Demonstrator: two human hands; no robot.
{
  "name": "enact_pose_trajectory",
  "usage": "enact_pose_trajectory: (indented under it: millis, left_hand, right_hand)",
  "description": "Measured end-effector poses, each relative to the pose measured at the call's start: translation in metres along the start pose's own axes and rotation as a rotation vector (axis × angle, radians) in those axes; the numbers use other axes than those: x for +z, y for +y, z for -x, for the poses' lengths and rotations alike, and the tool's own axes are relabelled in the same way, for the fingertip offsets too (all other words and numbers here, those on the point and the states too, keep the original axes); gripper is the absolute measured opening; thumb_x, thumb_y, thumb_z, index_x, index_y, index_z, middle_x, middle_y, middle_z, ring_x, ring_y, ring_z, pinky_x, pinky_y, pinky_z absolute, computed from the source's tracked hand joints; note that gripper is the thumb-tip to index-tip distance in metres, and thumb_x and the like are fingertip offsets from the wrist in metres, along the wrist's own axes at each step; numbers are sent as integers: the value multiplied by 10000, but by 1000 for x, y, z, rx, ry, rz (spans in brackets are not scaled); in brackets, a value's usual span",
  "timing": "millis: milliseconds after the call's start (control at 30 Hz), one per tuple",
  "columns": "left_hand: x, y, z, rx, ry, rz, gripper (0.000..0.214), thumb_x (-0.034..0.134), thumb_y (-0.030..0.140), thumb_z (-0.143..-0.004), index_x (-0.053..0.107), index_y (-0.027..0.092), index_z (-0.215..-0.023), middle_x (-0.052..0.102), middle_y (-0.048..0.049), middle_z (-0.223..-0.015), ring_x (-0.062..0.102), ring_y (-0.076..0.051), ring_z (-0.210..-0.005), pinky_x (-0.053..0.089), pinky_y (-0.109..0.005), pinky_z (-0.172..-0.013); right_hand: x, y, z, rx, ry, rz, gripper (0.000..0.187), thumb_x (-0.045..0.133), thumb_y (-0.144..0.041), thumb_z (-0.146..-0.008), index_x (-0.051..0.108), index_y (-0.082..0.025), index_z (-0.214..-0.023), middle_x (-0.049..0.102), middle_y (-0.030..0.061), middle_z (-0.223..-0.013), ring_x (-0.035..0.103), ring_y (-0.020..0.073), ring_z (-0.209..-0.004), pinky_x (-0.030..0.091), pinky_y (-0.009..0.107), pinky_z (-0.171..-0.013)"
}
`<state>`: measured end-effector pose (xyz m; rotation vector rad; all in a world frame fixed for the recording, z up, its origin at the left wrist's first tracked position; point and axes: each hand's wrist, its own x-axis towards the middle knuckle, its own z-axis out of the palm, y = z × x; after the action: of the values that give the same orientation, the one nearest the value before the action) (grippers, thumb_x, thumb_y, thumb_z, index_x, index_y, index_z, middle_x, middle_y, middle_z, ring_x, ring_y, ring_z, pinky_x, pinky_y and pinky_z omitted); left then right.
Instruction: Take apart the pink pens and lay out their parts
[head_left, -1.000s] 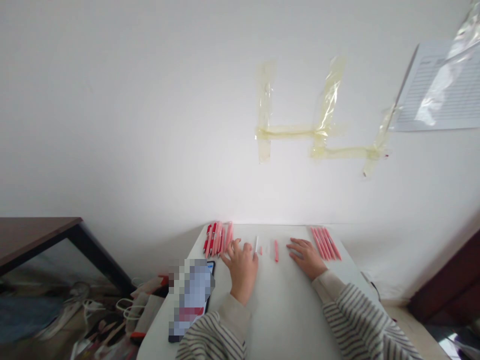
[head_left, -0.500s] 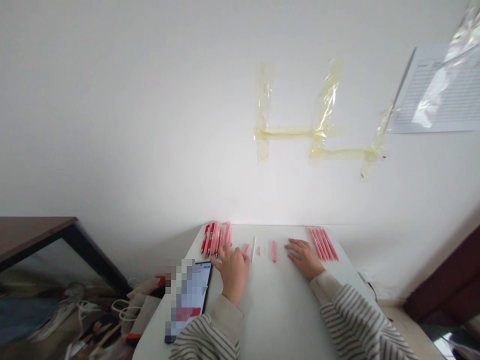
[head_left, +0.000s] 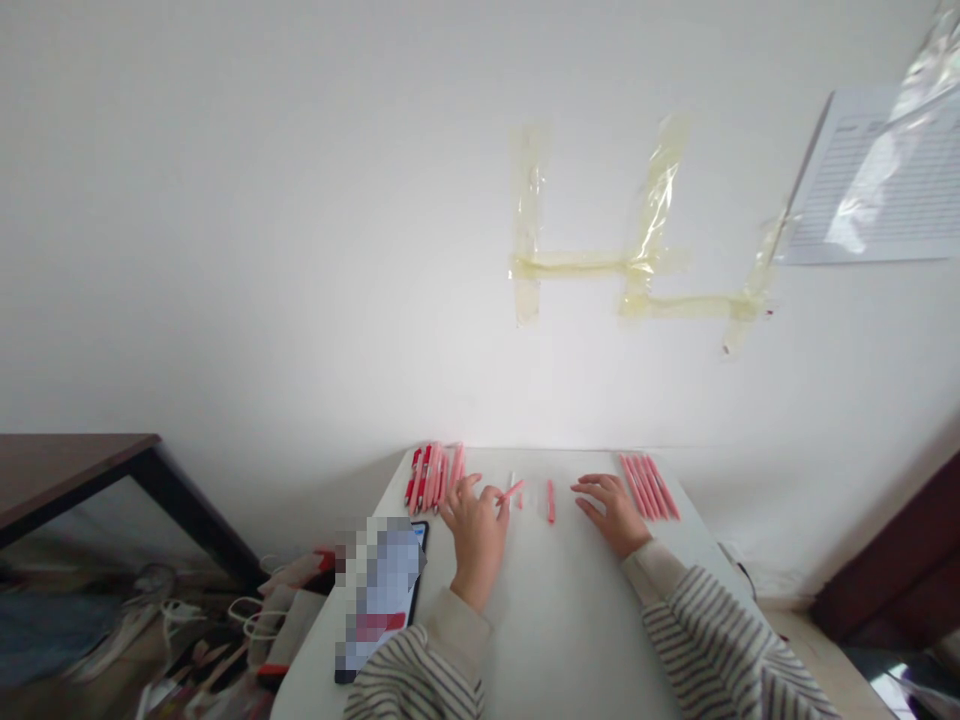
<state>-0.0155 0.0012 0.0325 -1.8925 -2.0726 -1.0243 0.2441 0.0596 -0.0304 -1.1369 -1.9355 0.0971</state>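
Between the thumb and forefinger of my left hand (head_left: 480, 535) is a slim pink pen part (head_left: 513, 491), tilted with its far end up to the right. Just beyond it, a thin white pen refill (head_left: 513, 478) lies partly hidden. A tiny pink piece (head_left: 520, 503) rests beside the held part. Farther right lies a pink pen barrel (head_left: 551, 502). My right hand (head_left: 615, 518) hovers at or rests on the table right of that barrel, its fingers apart and nothing in them. A row of pink pens (head_left: 649, 487) lies close to its right.
Red and pink pens (head_left: 427, 480) are grouped at the table's back left corner. A phone (head_left: 418, 575), partly blurred out, lies along the left edge of the white table (head_left: 577, 630). The wall (head_left: 337, 250) rises directly behind. Bags and cables clutter the floor at left.
My left hand has picked up the pink pen part from the table and tilted it to the right, over the refill. My right hand has barely moved; its fingers look slightly raised.
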Motion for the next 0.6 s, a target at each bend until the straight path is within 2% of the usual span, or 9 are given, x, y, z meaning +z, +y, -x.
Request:
enact_pose_trajectory:
  millis: [67, 200, 400, 600]
  left_hand:
    - [2, 3, 1, 39, -10, 64, 86, 682, 272, -834, 761, 264, -868, 595, -73, -1253, 470, -299, -1251, 348, -546, -1089]
    - [7, 7, 4, 78, -44, 142, 87, 729, 269, -802, 770, 291, -876, 593, -62, -1253, 469, -297, -1247, 343, -547, -1093]
    - [12, 9, 8, 150, -57, 208, 82, 759, 269, -779, 765, 293, -857, 587, -59, -1265, 456, -292, -1271, 323, -561, -1113]
    - [11, 11, 8, 151, -98, 243, 79, 779, 256, -761, 762, 290, -830, 587, -54, -1269, 443, -290, -1286, 314, -583, -1127]
  right_hand:
    - [-3, -6, -2, -31, 10, -20, 212, 622, -359, -941, 762, -289, -1085, 711, 96, -1106, 615, 279, -1104, 535, 500, -982]
    - [-5, -18, -3, -63, -1, -48, 190, 647, -353, -935, 755, -306, -1084, 701, 82, -1089, 605, 265, -1089, 535, 478, -978]
    - [1, -30, -1, -38, -23, -73, 172, 690, -345, -908, 762, -313, -1061, 694, 79, -1098, 589, 274, -1099, 522, 498, -982]
    - [2, -35, 0, -28, -45, -88, 126, 693, -339, -906, 772, -301, -996, 694, 82, -1083, 587, 271, -1097, 516, 492, -988]
